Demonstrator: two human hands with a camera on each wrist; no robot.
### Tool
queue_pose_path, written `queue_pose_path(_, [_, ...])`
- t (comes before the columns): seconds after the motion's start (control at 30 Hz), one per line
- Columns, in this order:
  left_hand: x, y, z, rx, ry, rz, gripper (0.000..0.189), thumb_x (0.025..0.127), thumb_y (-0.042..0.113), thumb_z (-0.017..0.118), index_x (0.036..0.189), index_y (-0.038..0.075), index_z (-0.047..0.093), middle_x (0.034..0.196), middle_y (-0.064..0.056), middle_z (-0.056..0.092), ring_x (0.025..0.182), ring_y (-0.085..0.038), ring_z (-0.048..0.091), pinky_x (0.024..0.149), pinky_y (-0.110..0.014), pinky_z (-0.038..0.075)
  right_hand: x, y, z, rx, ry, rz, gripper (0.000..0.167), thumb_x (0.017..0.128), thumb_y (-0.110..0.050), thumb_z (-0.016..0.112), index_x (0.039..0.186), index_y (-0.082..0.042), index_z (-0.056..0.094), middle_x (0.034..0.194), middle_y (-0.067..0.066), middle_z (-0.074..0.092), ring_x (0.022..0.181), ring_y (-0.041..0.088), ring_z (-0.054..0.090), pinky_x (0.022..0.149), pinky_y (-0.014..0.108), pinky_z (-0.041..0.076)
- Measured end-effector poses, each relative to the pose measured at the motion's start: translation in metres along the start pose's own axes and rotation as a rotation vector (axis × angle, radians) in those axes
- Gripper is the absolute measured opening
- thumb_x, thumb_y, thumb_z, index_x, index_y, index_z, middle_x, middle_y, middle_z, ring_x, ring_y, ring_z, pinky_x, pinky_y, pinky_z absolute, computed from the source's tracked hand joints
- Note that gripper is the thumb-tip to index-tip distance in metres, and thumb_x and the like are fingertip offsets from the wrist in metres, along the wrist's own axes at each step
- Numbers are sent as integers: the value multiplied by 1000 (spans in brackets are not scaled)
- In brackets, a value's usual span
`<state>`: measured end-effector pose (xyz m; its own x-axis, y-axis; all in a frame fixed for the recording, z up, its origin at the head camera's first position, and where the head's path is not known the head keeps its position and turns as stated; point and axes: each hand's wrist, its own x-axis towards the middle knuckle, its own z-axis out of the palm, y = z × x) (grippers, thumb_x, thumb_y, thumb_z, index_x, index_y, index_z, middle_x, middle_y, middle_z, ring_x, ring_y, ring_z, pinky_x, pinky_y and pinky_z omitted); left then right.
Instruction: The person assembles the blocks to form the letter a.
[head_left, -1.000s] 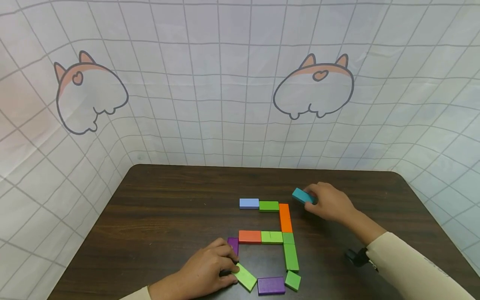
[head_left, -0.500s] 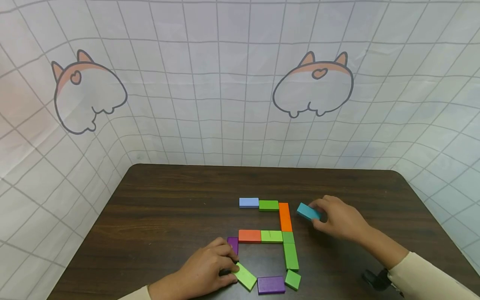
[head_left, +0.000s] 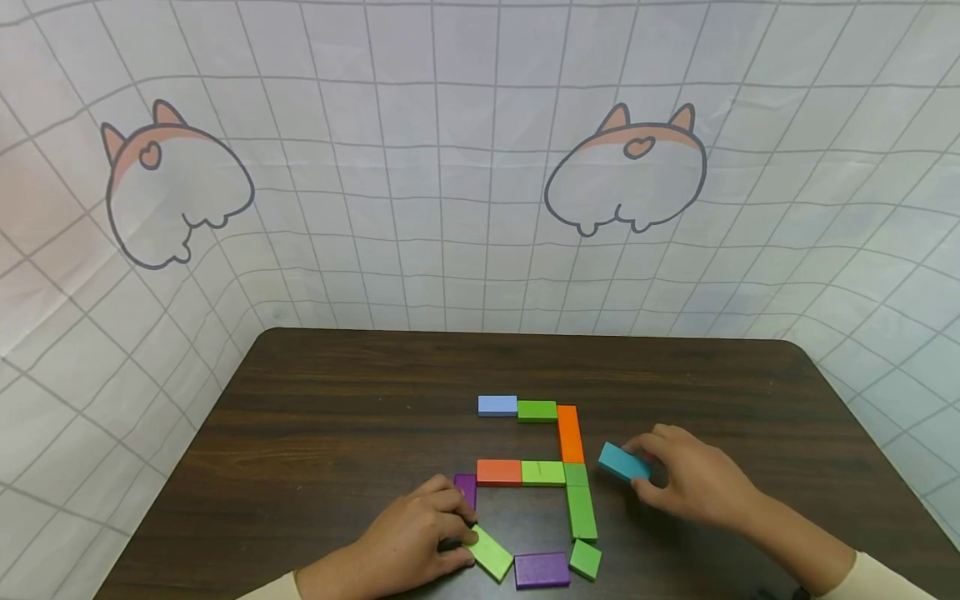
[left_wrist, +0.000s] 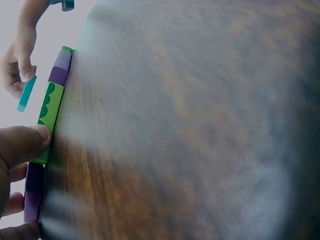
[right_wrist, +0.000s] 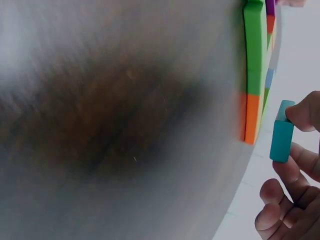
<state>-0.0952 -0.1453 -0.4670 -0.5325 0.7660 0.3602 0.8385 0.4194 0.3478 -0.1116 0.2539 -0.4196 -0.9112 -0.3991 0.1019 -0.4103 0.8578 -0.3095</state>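
Observation:
My right hand [head_left: 693, 479] pinches a teal block [head_left: 624, 462] between thumb and fingers, to the right of the block figure. In the right wrist view the teal block [right_wrist: 282, 135] hangs in the air, apart from the table. My left hand [head_left: 416, 533] holds the end of a tilted light green block [head_left: 491, 554], the thumb [left_wrist: 30, 142] on its side. Those left fingers also touch a purple block [head_left: 466, 490] just behind it. A second purple block [head_left: 542, 571] lies beside the light green one, with a small green block [head_left: 586, 560] at its right.
On the brown table [head_left: 337, 400], an orange block [head_left: 570, 434], green blocks [head_left: 581, 512], a red block [head_left: 498, 472], a yellow-green block [head_left: 543, 473] and a blue block [head_left: 497, 406] lie flat in connected rows. A white gridded curtain [head_left: 480, 208] surrounds the table.
My right hand has drawn the teal block nearer and slightly right, from beyond the orange block to beside the figure's middle. The left hand and the lying blocks stay put.

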Motion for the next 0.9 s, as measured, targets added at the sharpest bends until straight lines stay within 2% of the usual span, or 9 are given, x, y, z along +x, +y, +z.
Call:
queue_pose_path(0.37, [0,0,1,5,2,3,14,84,29,87,95,22,82,107,11,66,101,-6,53,79,-14,48,-19,-9,2,32,-29,-24,35,81,-28,84,112,-21,70,90,-15,51,74,1,46,56,23,43])
queue_pose_path(0.6, [0,0,1,8,4,4,14,84,30,87,94,22,82,106,12,66,100,-6,53,78,-14,48,-34,-14,6,86,-93,-17,34,83,-31,84,112,-25,69,94,-16,52,75,-1,45,54,22,42])
queue_pose_path(0.9, [0,0,1,8,-3,-8,13,84,30,87,94,22,83,106,12,66,100,-6,53,78,-15,49,-48,-18,16,146,-129,-58,33,84,-32,84,112,-30,68,94,-22,50,79,-2,47,60,23,45])
